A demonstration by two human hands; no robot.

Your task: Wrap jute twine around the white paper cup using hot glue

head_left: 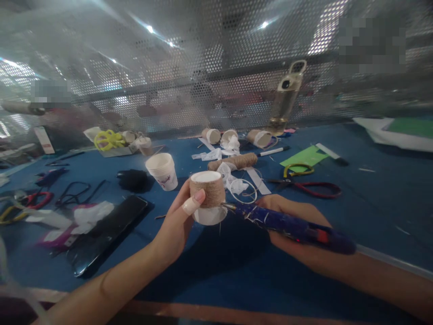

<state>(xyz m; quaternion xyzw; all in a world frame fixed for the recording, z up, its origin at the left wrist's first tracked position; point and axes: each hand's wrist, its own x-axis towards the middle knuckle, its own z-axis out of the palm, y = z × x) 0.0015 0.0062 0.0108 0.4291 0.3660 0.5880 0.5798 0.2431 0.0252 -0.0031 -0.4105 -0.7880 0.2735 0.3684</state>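
Near the middle, my left hand [179, 216] grips a white paper cup [210, 216] partly wrapped in brown twine [214, 192]. The thumb, with a pale wrap around it, presses on the twine, and a bare white band shows below. My right hand [294, 216] is closed around a dark blue glue gun [277, 221] with a red part on it. Its metal nozzle touches or nearly touches the lower edge of the twine on the cup's right side.
Behind the held cup are stacked paper cups [161, 169], a twine roll [241, 161] and crumpled white paper [233, 180]. Red-and-yellow scissors [318, 189] and green paper [304, 158] lie right. A black phone [111, 230] lies left. A bottle [286, 101] stands by the mesh screen [209, 67].
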